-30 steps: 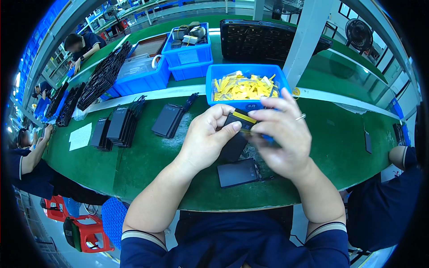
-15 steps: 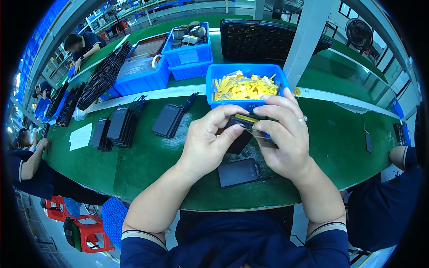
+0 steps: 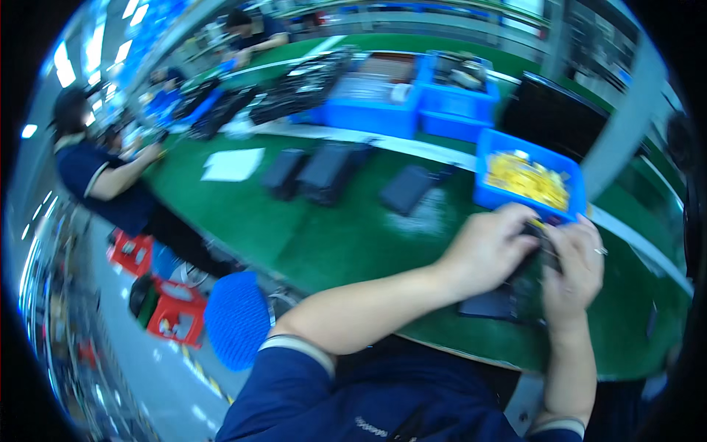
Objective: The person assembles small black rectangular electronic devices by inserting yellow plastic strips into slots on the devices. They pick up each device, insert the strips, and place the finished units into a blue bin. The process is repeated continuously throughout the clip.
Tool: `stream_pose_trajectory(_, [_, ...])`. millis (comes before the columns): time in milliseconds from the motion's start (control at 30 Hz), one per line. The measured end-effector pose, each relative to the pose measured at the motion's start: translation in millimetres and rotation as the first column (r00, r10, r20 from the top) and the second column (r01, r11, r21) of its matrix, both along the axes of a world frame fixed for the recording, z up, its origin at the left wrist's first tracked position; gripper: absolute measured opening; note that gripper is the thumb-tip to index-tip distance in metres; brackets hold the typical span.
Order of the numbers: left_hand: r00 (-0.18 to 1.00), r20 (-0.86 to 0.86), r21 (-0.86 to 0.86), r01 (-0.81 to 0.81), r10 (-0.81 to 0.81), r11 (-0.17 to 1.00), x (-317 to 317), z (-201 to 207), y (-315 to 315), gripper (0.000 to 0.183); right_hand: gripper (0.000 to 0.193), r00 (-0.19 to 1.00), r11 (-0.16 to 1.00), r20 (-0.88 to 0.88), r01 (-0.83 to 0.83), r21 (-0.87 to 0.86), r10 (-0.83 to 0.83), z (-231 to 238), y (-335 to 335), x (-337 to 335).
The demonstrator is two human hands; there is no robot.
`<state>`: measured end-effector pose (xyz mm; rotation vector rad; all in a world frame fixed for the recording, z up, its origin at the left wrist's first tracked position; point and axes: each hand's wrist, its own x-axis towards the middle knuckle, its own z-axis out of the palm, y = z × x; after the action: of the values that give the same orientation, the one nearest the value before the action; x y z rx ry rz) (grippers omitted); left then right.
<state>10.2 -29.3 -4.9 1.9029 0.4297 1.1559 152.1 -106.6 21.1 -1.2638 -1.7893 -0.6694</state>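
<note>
Fingers of L hand (image 3: pixel 482 250) & R hand (image 3: pixel 576 271) are pinching narrowly — near blue bin (image 3: pixel 492 197), I'm seeing them holding a dark piece (image 3: pixel 532 232), prob. working its yellow strip (image 3: pixel 538 224); next move's calling for steady pressure, I'm guessing.

Red stools (image 3: pixel 193 318) stand on pale floor (image 3: pixel 140 361) (a blue seat (image 3: pixel 237 320) alongside); lights (image 3: pixel 65 70) glare.

A head-worn fisheye looks down, from close above, across the green table (image 3: pixel 335 239).
</note>
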Motion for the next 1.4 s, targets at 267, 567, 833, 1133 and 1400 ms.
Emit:
stream_pose_trajectory(267, [0.998,0.039,0.096,-0.05,0.046,0.994,11.9,-10.3,-1.7,0.023,0.025,0.849,0.932,-0.503,-0.039,-0.359,-0.159,-30.1,-4.6,38.5])
stream_pose_trajectory(567, [0.982,-0.146,0.241,-0.079,0.117,0.967,15.2,-13.8,2.3,0.023,0.029,0.953,0.909,-0.257,0.043,-0.415,-0.163,-41.6,0.1,62.8])
stream_pose_trajectory(833, [0.869,-0.223,0.186,-0.408,0.442,0.894,-8.7,8.1,46.0,0.016,0.034,0.782,0.9,-0.623,-0.278,-0.336,0.009,-44.5,-8.3,48.9])
stream_pose_trajectory(1133, [0.624,-0.523,0.204,-0.57,0.581,0.796,-71.7,2.9,123.6,0.027,0.023,0.912,0.923,-0.4,-0.07,-0.379,-0.095,-14.6,1.3,6.6])
stream_pose_trajectory(1400, [0.583,-0.304,0.511,-0.568,0.754,0.645,-51.7,0.9,103.0,0.039,0.024,0.856,0.867,-0.505,-0.168,-0.469,-0.108,-7.5,1.3,7.5])
